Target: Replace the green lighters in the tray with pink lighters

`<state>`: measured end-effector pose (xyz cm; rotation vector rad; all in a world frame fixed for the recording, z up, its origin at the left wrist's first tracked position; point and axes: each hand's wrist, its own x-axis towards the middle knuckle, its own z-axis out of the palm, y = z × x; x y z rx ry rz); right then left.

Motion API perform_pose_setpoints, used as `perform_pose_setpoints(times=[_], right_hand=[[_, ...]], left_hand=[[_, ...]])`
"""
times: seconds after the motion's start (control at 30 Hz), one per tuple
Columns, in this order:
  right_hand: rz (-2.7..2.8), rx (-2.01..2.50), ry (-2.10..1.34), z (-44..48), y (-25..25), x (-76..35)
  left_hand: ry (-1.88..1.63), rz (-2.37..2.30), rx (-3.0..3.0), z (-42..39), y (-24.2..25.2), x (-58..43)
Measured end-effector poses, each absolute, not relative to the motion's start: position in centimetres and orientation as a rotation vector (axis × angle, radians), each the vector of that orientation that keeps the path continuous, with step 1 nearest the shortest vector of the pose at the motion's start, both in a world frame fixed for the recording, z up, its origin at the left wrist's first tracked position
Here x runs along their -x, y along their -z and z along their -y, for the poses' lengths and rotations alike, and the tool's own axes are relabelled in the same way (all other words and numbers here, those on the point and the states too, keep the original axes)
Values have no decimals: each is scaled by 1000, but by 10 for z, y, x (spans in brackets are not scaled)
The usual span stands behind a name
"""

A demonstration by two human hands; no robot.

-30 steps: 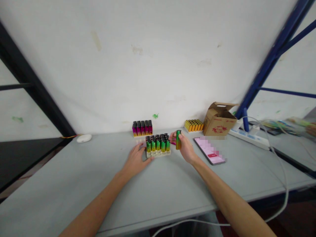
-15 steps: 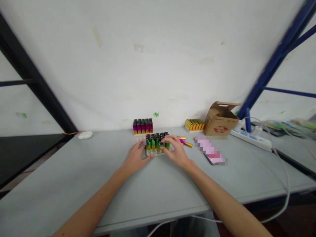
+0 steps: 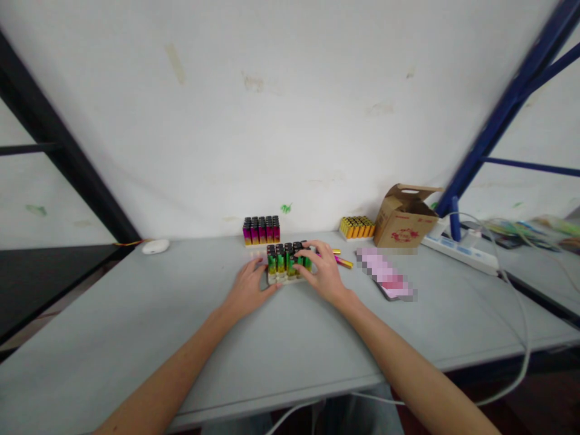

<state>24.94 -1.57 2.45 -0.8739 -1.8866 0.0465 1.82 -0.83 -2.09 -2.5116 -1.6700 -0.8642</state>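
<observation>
I see small green-and-yellow plastic lighters with black caps [image 3: 286, 263] standing upright in a pale tray [image 3: 283, 281] on the grey bench [image 3: 136, 326]. I judge each one light, stiff and smooth, best pinched near its cap. The left hand [image 3: 248, 288] lies flat and spread against the tray's left edge; the right hand [image 3: 325, 273] curves over the right-hand rows, touching caps, but I cannot tell whether it grips one.

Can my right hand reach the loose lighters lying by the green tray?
Probably yes: the right hand sits at the green tray, and the loose lighters lie right beside it with nothing between.
</observation>
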Motion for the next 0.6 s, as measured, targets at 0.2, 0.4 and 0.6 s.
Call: perform_pose_setpoints(times=[0.2, 0.4, 0.6], right_hand=[[1915, 874, 13, 12, -22, -245], [1927, 883, 4, 10, -23, -241], [1898, 906, -68, 8, -20, -237]], left_hand=[[826, 1695, 2515, 10, 19, -20], [796, 1706, 2527, 12, 16, -20], [804, 1721, 2523, 13, 15, -20]])
